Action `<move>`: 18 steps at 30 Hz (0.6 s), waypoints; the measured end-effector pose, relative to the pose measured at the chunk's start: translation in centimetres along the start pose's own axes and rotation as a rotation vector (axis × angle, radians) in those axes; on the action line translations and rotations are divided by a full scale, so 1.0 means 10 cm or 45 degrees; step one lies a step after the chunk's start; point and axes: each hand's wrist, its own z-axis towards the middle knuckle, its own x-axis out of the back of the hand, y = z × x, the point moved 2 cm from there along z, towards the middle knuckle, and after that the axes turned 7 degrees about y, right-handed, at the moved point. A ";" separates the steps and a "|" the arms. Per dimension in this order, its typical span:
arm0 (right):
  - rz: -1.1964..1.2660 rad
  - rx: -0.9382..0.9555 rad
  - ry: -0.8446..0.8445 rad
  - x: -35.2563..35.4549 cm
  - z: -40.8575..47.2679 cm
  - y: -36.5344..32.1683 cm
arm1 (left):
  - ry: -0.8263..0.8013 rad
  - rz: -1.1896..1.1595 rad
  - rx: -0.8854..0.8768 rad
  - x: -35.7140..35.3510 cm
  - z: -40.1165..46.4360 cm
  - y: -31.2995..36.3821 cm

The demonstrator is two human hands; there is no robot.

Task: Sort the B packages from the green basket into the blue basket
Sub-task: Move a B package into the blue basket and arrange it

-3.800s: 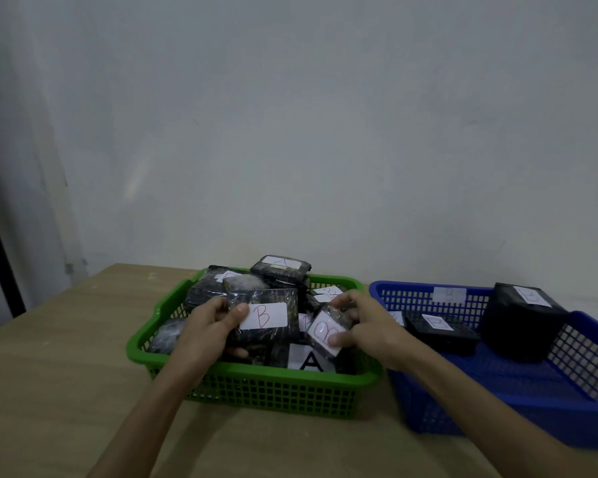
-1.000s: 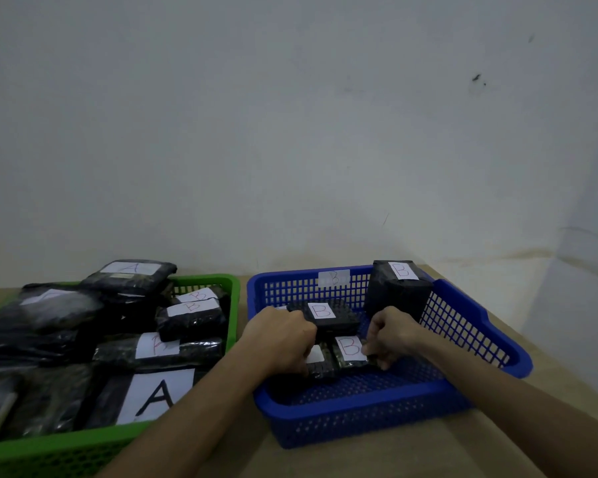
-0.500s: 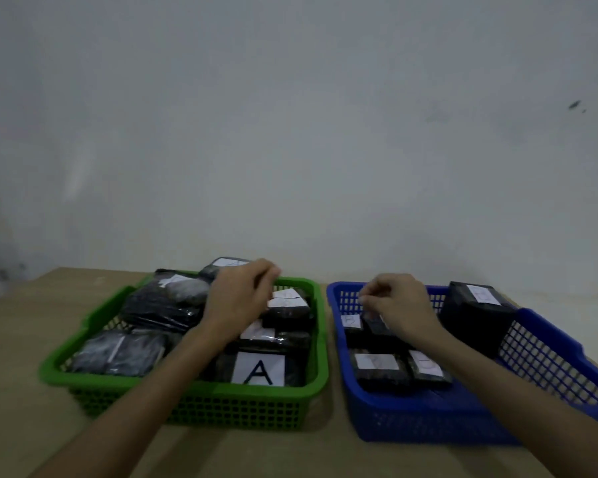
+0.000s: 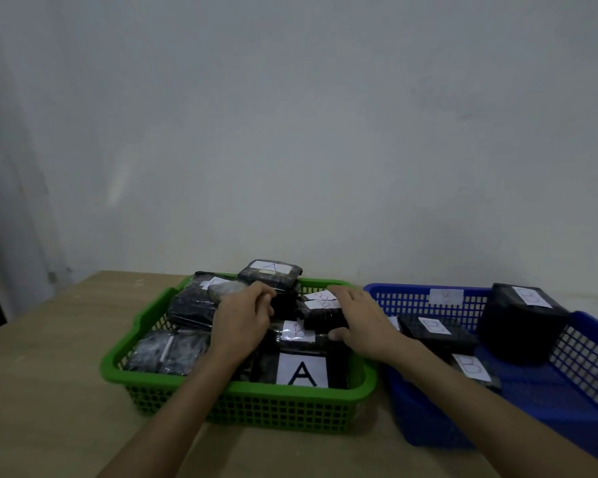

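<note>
Two hands in green basket [image 4: 173,381]: right hand [image 4: 358,322] grasps B package [image 4: 321,313]; left hand [image 4: 244,319] curled, grip unclear. Lift clear of neighbours, verify label.

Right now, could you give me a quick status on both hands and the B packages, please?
Right hand grips B package in green basket. Left hand beside it, grip unclear. A packages crowd around.

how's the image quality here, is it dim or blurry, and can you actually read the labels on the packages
Head view: dim, flat light with a bluish cast and no glare; wide-angle bending at the edges. The printed A label reads sharply; the handwritten B label by the right hand is faint but legible; the tag on the blue basket wall is washed out.
</note>
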 end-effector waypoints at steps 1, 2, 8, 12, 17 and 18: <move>0.011 -0.033 -0.102 0.03 0.04 0.00 | -0.083 0.027 0.005 -0.01 0.00 -0.02; 0.034 -0.076 -0.205 0.06 0.09 0.02 | -0.230 0.089 -0.002 -0.05 -0.01 -0.04; -0.042 -0.177 -0.480 0.11 0.27 0.01 | -0.819 0.587 -0.167 -0.30 -0.06 -0.13; 0.011 -0.198 -0.353 0.11 0.29 -0.02 | -0.796 0.727 -0.292 -0.35 0.01 -0.11; 0.563 -0.291 -0.017 0.19 0.20 0.09 | -0.758 0.653 -0.318 -0.35 0.00 -0.11; 0.611 -0.307 0.042 0.22 0.20 0.12 | -0.729 0.607 -0.331 -0.33 -0.01 -0.09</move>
